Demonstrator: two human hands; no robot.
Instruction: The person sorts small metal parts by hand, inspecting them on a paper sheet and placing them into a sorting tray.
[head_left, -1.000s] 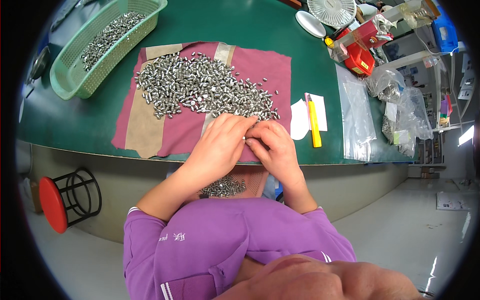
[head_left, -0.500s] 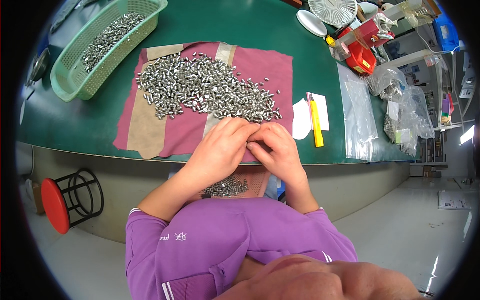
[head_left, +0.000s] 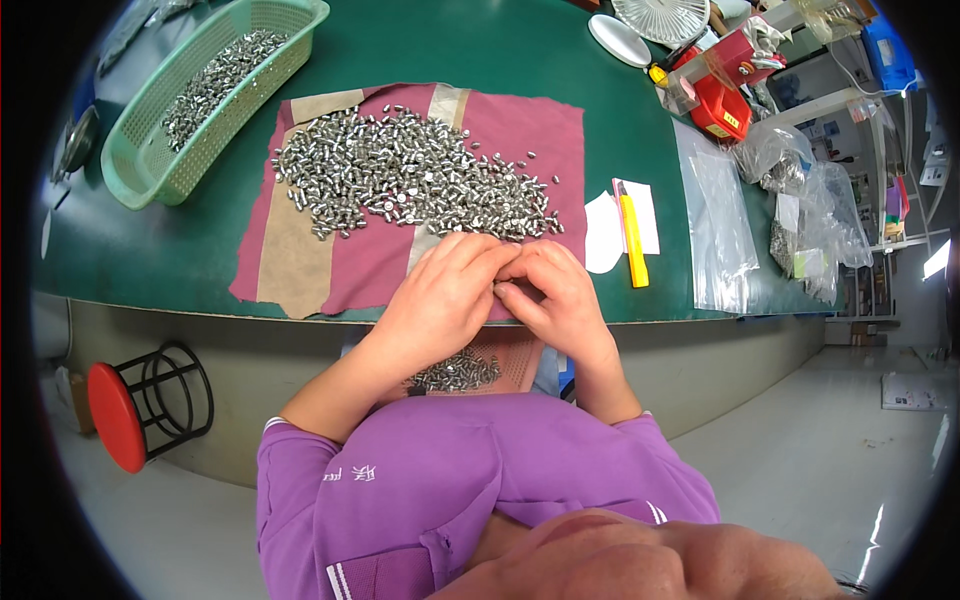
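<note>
Small metal parts (head_left: 400,170) are lying in a broad heap on a maroon-and-tan cloth (head_left: 530,130), which is covering part of a green tabletop (head_left: 430,45). Toward the left, a pale green basket (head_left: 240,125) is holding more; toward the right, a yellow tool (head_left: 635,243) is lying on white paper (head_left: 645,215), near clear plastic bags (head_left: 715,220). A red stool (head_left: 117,418) is standing on the grey floor (head_left: 780,460). Below the table edge, a pink basket (head_left: 517,358) is holding further parts.

Both forearms are angling inward, the hands meeting at the heap's near edge. The left hand (head_left: 450,285) is arching back-up, fingers close together; the right hand (head_left: 555,290) is curling, its thumb bent beneath the forefinger. Both sets of fingertips are pressing close, hiding whatever they may be gripping, so I cannot tell how far either is opening.
</note>
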